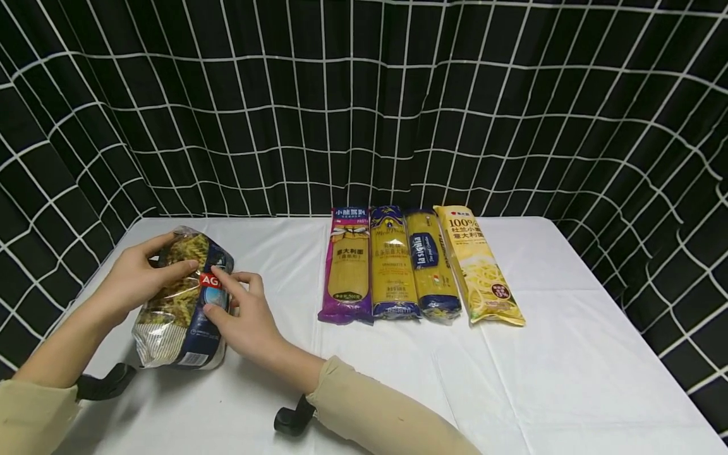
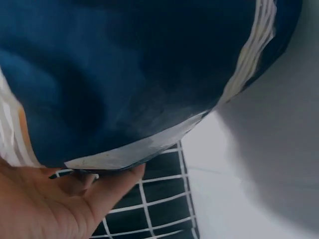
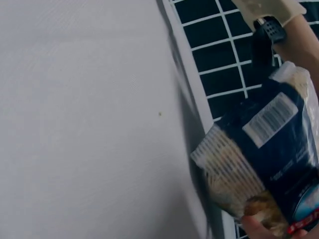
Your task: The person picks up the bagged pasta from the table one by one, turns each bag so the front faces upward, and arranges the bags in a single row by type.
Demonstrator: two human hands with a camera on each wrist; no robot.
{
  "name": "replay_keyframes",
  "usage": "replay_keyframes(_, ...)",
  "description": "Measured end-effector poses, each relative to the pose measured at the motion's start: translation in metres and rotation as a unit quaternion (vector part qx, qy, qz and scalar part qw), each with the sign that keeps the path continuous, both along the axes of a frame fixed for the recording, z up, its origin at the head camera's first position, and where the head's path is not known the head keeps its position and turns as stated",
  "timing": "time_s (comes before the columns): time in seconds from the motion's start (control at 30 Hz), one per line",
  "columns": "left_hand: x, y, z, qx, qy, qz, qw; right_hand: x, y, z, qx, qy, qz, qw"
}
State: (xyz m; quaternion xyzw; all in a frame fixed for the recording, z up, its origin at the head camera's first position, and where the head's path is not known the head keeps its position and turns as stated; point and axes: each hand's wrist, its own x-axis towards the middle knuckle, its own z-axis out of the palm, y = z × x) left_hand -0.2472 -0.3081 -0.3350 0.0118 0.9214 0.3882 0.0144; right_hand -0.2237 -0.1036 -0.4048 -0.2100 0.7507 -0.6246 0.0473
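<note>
A plump navy and clear pasta bag (image 1: 190, 316) with a red label stands tilted over the left part of the table. My left hand (image 1: 133, 278) grips its upper left, thumb across the front and fingers around the far side. On the right side, my right hand (image 1: 253, 319) holds the bag, with index finger and thumb on the navy band near the label and the other fingers bent at the edge. Up close in the left wrist view, the navy side of the bag (image 2: 129, 94) hides most of the left fingers. A barcode on the bag (image 3: 274, 134) faces the right wrist camera.
Right of centre lie a purple spaghetti pack (image 1: 348, 265), a yellow and blue pack (image 1: 395, 268), a blue-labelled pack (image 1: 435, 272) and a slanted pale yellow pack (image 1: 480, 265), side by side on the white tablecloth (image 1: 580, 366). A black gridded curtain (image 1: 364, 95) surrounds the table.
</note>
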Motion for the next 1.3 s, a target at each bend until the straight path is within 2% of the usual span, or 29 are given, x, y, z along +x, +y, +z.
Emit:
replay_keyframes(0.27,0.003,-0.011,-0.005,0.051,-0.005,0.021,0.9985,-0.008,0.004,-0.012,-0.087,-0.046,-0.02,0.9949)
replay_keyframes(0.43,0.004,-0.014,-0.008,0.078,-0.009,0.015,0.9968,-0.016,0.005,-0.017,-0.125,-0.084,-0.024,0.9882)
replay_keyframes(0.57,0.004,-0.018,-0.011,0.098,-0.007,0.013,0.9951,-0.022,0.007,-0.018,-0.146,-0.119,-0.012,0.9821)
replay_keyframes(0.73,0.001,-0.022,-0.016,0.151,-0.005,-0.006,0.9885,-0.027,0.01,-0.019,-0.157,-0.14,0.002,0.9776)
replay_keyframes(0.8,0.0,-0.024,-0.019,0.179,-0.01,-0.014,0.9837,-0.028,0.011,-0.018,-0.158,-0.142,0.01,0.9771)
replay_keyframes(0.83,-0.001,-0.025,-0.02,0.204,-0.014,-0.017,0.9786,-0.029,0.012,-0.018,-0.16,-0.143,0.015,0.9765)
replay_keyframes(0.9,-0.003,-0.026,-0.022,0.258,-0.024,-0.02,0.9656,-0.029,0.012,-0.017,-0.165,-0.147,0.024,0.975)
replay_keyframes(1.03,-0.004,-0.025,-0.024,0.358,-0.042,-0.03,0.9324,-0.031,0.014,-0.016,-0.178,-0.159,0.036,0.9705)
replay_keyframes(1.07,-0.005,-0.024,-0.024,0.369,-0.046,-0.032,0.9276,-0.031,0.014,-0.016,-0.181,-0.16,0.037,0.9697)
replay_keyframes(1.13,-0.005,-0.022,-0.026,0.384,-0.053,-0.036,0.921,-0.032,0.015,-0.017,-0.189,-0.156,0.037,0.9689)
replay_keyframes(1.23,-0.005,-0.021,-0.028,0.395,-0.066,-0.038,0.9155,-0.032,0.017,-0.016,-0.202,-0.142,0.03,0.9685)
replay_keyframes(1.3,-0.005,-0.02,-0.029,0.397,-0.072,-0.037,0.9144,-0.033,0.018,-0.015,-0.215,-0.135,0.023,0.9669)
